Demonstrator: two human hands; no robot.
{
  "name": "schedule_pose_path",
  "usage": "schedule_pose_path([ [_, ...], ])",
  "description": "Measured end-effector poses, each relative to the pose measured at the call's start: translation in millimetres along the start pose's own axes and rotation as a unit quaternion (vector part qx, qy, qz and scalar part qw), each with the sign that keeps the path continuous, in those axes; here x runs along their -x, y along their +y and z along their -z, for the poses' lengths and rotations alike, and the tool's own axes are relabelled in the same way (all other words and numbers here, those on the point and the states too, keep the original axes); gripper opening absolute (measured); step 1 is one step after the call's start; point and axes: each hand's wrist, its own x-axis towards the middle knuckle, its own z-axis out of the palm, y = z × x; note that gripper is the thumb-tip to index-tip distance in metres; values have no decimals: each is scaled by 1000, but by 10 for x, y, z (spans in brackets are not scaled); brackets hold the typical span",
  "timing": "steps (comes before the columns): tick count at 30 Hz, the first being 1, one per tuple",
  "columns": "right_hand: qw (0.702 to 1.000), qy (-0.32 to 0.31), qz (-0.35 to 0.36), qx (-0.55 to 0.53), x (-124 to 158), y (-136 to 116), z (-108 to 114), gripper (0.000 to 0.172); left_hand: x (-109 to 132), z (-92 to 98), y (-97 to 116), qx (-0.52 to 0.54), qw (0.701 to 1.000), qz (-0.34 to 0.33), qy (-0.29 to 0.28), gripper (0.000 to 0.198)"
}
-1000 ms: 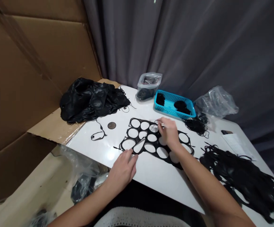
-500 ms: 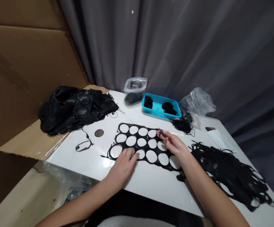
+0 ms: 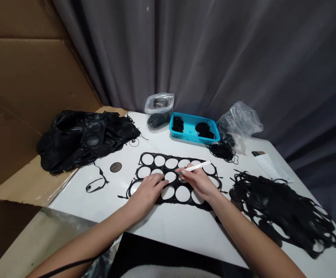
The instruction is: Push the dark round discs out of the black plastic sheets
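A black sheet (image 3: 176,185) with rows of round holes lies flat on the white table (image 3: 168,222). My left hand (image 3: 149,190) rests palm down on its left part, fingers spread over the rings. Over the middle of the sheet, my right hand (image 3: 198,180) holds a white pen-like tool (image 3: 198,166), its tip near a ring in the middle row. The fingers of the right hand are pinched round the tool, and its dark end points left and down.
A blue basket (image 3: 195,139) with black bundles, a clear plastic tub (image 3: 160,112) and a plastic bag (image 3: 240,119) stand at the back. Black piles lie left (image 3: 81,141) and right (image 3: 284,212). A dark disc (image 3: 116,167) lies left of the sheet.
My right hand has come down and left to the middle of the sheet and now holds the white tool, which lay on the table. The whole view has shifted slightly.
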Motion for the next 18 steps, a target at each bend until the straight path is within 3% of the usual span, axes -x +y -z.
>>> schedule_pose_path([
  [3,984,-8,47,174,-84,115,-131,20,19,-148,-157,-44,998,-43,-16,39],
  [7,935,-11,105,338,-158,231,-211,12,21,-108,-382,-111,994,10,-13,42],
  [11,915,0,134,380,-190,254,-218,11,-1,28,-423,-150,987,47,25,34],
  [14,913,-15,138,383,-200,255,-216,11,6,78,-336,-147,988,1,49,40],
  [18,914,-17,150,378,-204,270,-222,10,33,14,-254,-100,991,-84,24,46],
])
